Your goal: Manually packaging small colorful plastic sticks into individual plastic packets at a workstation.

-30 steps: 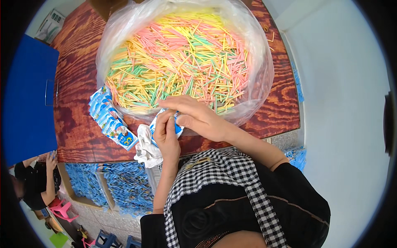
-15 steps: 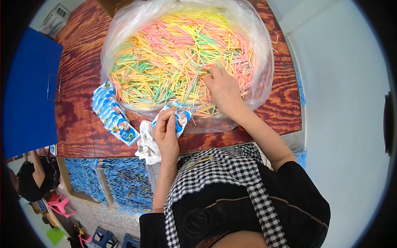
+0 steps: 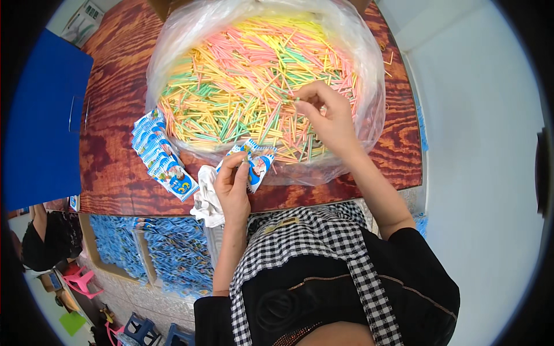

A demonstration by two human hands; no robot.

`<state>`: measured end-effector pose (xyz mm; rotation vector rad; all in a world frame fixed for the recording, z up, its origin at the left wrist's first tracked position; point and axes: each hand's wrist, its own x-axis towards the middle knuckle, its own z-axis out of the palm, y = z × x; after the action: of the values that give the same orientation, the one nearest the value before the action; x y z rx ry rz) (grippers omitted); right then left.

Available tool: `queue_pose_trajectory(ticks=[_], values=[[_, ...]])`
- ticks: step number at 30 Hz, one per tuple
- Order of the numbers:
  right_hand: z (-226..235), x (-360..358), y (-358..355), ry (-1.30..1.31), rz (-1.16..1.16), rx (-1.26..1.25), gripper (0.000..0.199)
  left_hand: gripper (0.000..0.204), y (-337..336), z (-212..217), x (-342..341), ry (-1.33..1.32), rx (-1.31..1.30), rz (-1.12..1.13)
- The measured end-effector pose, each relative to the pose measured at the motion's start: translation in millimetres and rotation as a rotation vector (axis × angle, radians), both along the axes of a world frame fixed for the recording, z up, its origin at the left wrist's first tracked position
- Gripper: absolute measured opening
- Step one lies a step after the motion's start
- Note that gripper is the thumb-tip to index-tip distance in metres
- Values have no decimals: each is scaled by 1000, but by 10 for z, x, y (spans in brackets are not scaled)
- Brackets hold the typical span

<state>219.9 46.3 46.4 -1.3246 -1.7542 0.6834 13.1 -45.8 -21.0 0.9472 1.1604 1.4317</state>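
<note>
A big clear plastic bag (image 3: 369, 98) lies opened wide on the table, full of thin pastel sticks (image 3: 248, 86) in yellow, pink and green. Over its right part is my right hand (image 3: 332, 121), thumb and forefinger pinched on what looks like a thin greenish stick, mostly hidden by the fingertips. My left hand (image 3: 232, 190) is closed at the bag's near edge, pinching small blue-and-white packets (image 3: 261, 168) between thumb and fingers. Left of it, a fanned row of the same printed packets (image 3: 161, 151) overlaps on the table. A crumpled white cloth (image 3: 208, 199) touches my left wrist.
The red-brown wood-grain table (image 3: 115, 127) meets a blue panel (image 3: 43, 121) at left and a white wall (image 3: 479, 138) at right. Crates of blue packets (image 3: 176, 254) stand below its near edge. Another person (image 3: 55, 236), a pink stool (image 3: 82, 281) and blue stools (image 3: 141, 330) are lower left.
My right hand has lifted from among the sticks and moved slightly right, its fingers now pinched. The left hand keeps its hold on the packets. The whole view has shifted a little.
</note>
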Motion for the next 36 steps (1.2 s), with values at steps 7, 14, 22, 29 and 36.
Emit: queue_pose_trajectory(ticks=[7,14,22,29,36], values=[[-33,-375,-329,661,60,-9,22,15,39,5,103,-56,-23,-22],[-46,-416,-357,55,217,207,9,13,4,96,117,-162,-61,40],[-8,-474,-457,93,494,-23,15,20,-100,360,1,-237,-142,-48],[138,-683,-536,386,535,-112,17,13,-281,470,-497,8,-37,-24],[-356,-566,-387,-133,214,-69,31,16,38,-145,-1169,412,14,644]])
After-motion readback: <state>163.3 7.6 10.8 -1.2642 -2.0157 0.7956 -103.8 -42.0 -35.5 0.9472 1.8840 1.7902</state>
